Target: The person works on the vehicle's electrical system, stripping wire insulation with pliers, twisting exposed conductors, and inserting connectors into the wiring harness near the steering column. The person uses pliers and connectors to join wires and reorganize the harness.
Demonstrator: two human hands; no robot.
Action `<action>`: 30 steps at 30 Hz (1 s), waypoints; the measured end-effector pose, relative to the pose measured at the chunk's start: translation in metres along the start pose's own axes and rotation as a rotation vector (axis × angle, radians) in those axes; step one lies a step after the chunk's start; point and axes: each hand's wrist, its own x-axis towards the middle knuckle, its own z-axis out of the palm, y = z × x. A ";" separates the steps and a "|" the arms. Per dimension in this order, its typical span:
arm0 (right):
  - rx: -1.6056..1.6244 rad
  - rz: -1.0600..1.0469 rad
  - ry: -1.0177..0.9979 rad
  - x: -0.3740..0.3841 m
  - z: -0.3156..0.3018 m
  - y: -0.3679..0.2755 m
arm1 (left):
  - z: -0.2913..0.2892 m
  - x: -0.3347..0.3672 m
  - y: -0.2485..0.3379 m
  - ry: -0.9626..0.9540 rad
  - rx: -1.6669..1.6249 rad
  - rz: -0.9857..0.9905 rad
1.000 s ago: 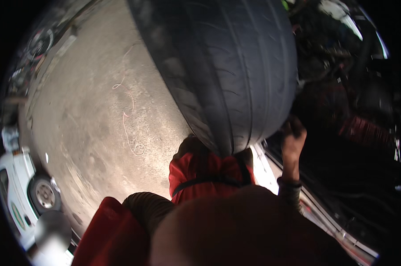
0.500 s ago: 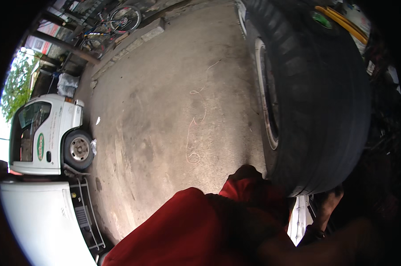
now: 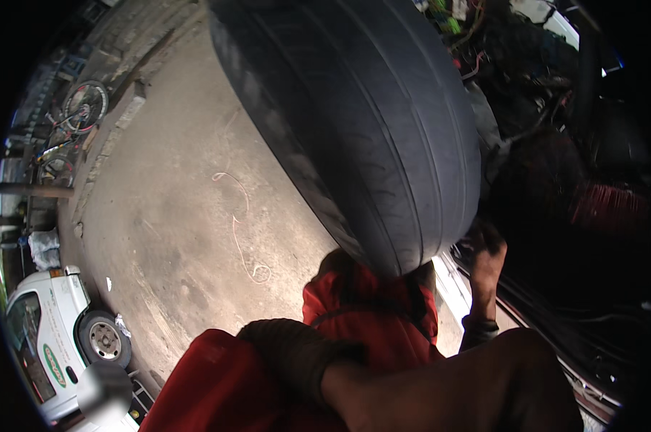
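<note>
A large, worn black tyre (image 3: 368, 122) fills the top middle, tread toward me and held off the concrete floor (image 3: 174, 216). My right hand (image 3: 487, 252), bare with a dark wristband, grips the tyre's lower right edge. My left arm (image 3: 426, 392) crosses the bottom of the view: a bare forearm, then a dark knit cuff (image 3: 289, 353), then red cloth. More red cloth with a dark strap (image 3: 372, 317) sits pressed under the tyre's lowest point. I cannot tell whether that is my left hand, and no fingers show.
A white vehicle (image 3: 52, 331) stands at the lower left, one wheel showing. Bicycles (image 3: 80, 108) lean by a kerb at the upper left. Dark machinery, cables and clutter (image 3: 555, 144) crowd the right side. A chalk scrawl (image 3: 242, 230) marks the concrete.
The view swung. Half a second ago the tyre stood at the right showing its sidewall and rim; now its tread spans the top middle. My right hand stays on its lower edge.
</note>
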 end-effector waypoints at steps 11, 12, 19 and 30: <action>0.163 -0.002 0.148 0.029 -0.019 -0.012 | -0.038 0.070 -0.033 0.487 0.242 -0.224; 0.332 -0.035 0.173 0.039 -0.022 -0.012 | -0.047 0.085 -0.043 0.538 0.338 -0.162; 0.278 -0.064 0.031 0.159 -0.033 -0.009 | -0.150 0.196 -0.097 1.219 -0.048 0.137; -0.283 0.069 -0.401 0.336 -0.053 0.067 | -0.402 0.239 -0.111 1.802 0.742 0.265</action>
